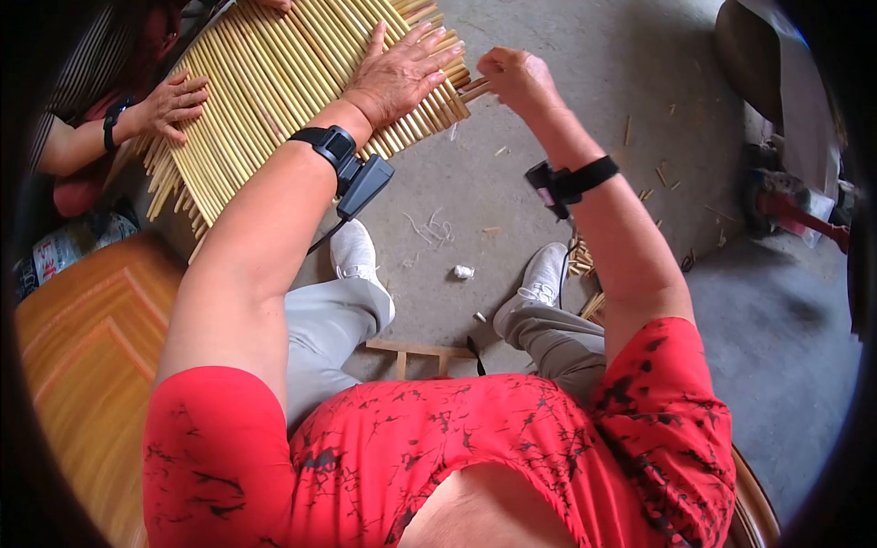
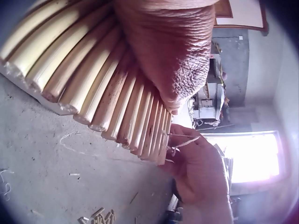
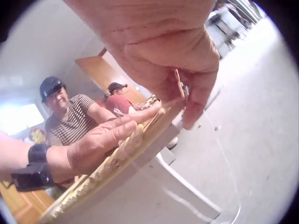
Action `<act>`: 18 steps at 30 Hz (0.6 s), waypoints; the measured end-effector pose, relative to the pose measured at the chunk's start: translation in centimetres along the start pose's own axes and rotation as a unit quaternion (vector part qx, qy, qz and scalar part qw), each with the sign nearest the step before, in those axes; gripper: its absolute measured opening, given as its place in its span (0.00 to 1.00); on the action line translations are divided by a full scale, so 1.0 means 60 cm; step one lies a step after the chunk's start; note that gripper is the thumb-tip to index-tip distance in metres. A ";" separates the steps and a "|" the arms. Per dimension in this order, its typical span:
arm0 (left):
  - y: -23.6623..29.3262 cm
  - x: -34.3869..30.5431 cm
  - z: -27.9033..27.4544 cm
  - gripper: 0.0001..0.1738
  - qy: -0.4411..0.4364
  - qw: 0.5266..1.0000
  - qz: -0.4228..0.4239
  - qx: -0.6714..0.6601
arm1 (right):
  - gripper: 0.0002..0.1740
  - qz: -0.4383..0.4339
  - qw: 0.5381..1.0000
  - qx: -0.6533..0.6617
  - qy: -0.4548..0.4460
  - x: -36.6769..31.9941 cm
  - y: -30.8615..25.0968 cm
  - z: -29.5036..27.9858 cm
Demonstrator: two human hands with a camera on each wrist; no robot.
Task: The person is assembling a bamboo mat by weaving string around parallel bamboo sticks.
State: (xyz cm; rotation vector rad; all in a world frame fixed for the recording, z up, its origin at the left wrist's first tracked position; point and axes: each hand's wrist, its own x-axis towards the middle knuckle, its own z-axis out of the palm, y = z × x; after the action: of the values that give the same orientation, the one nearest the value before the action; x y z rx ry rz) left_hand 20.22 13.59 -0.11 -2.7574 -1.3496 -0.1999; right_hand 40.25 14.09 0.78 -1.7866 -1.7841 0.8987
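Observation:
My left hand (image 1: 398, 80) lies flat with fingers spread on a mat of pale yellow stalks (image 1: 265, 91), near its right edge. The cut stalk ends (image 2: 77, 105) line up below that hand in the left wrist view. Just past the mat's corner, my right hand (image 1: 523, 80) has curled fingers and pinches a thin white string (image 2: 187, 141) at the last stalks. One stalk end (image 1: 475, 89) sticks out toward these fingers. From the right fingertips the string trails down in the right wrist view. The curled fingers partly hide what lies between them.
Another person's hand (image 1: 174, 108) rests on the mat's left side. A pale support (image 3: 187, 186) stands under the mat. Loose string (image 1: 429, 228) and stalk offcuts (image 1: 581, 260) lie on the concrete floor. To the left is a wooden chair (image 1: 91, 338).

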 end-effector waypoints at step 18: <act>0.004 0.007 0.010 0.23 -0.005 0.999 -0.031 0.043 | 0.05 -0.315 0.843 -0.411 -0.144 -0.033 -0.092 -0.010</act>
State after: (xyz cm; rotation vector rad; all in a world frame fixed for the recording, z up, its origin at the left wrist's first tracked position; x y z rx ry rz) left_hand 20.72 13.84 -0.63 -2.6527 -1.4130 -0.1283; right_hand 36.98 12.49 5.44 -1.2776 -3.0090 0.0978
